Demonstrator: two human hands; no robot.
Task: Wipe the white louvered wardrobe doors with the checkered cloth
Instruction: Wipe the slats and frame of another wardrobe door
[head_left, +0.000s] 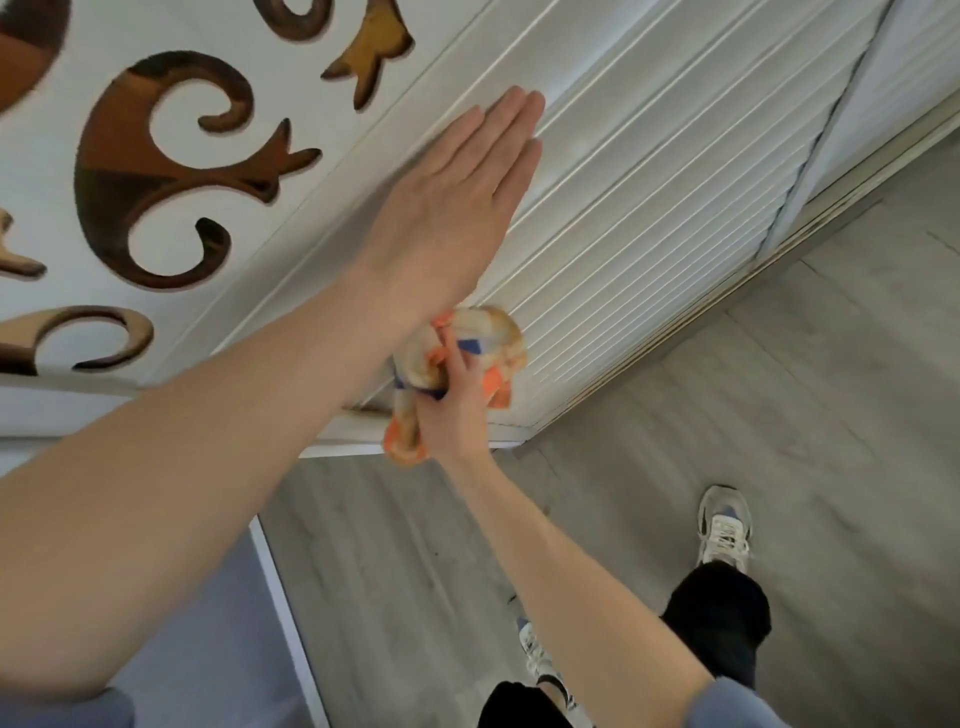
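The white louvered wardrobe door (649, 197) runs diagonally across the upper right of the head view, its slats reaching down toward the floor. My left hand (457, 208) lies flat against the door's left frame and slats, fingers straight and together, holding nothing. Below it my right hand (452, 405) grips the bunched checkered cloth (483, 338), orange, cream and blue, and presses it against the lower slats near the door's bottom corner. Part of the cloth hangs down under my right hand.
A white panel with brown scroll-shaped cutouts (171, 166) adjoins the door on the left. Grey wood-look floor (779, 441) lies below. My feet in light sneakers (724, 525) stand at the lower right. A second louvered door (914, 83) continues at the far right.
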